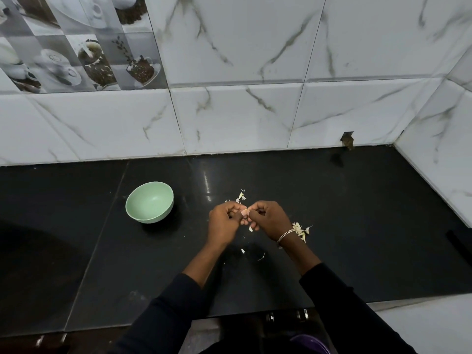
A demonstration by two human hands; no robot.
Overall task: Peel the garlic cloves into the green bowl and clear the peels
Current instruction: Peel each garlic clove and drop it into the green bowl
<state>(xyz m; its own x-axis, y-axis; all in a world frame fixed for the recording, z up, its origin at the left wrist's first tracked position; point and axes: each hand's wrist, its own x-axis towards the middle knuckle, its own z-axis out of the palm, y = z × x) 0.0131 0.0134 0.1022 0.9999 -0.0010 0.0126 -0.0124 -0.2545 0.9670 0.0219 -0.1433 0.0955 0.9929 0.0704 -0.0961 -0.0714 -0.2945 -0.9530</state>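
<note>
While a small pale pinkish garlic clove (244,213) is being pinched between them, the left hand (224,221) and the right hand (268,218) are being held together over the glossy black stone countertop (332,200), fingers curled round the clove. Papery white garlic peels (240,196) are lying scattered just beyond the fingers, and a larger heap (301,229) is lying beside the right wrist. The round pale green bowl (149,202) is sitting well apart to the left.
</note>
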